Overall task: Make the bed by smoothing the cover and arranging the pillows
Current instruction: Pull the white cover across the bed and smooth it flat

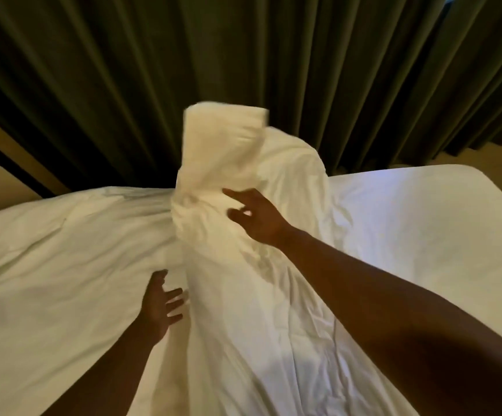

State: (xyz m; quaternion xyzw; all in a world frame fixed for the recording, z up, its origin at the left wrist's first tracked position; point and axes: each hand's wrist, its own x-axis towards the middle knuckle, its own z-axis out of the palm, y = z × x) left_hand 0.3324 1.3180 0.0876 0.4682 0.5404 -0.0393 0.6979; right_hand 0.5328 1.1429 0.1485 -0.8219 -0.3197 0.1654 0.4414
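Note:
A white cover [63, 265] lies over the left and middle of the bed. Its middle is bunched into a tall raised fold [222, 151], blurred at the top, which stands above the mattress. My right hand [255, 217] is stretched out beside that fold with fingers spread and holds nothing. My left hand [159, 304] is lower, at the foot of the fold, fingers spread near the fabric and gripping nothing. The bare white fitted sheet [424, 235] shows on the right part of the bed. No pillow is in view.
Dark green pleated curtains [273, 55] hang close behind the far side of the bed. A strip of beige wall or floor [0, 181] shows at the far left, and pale floor [469, 154] at the far right corner.

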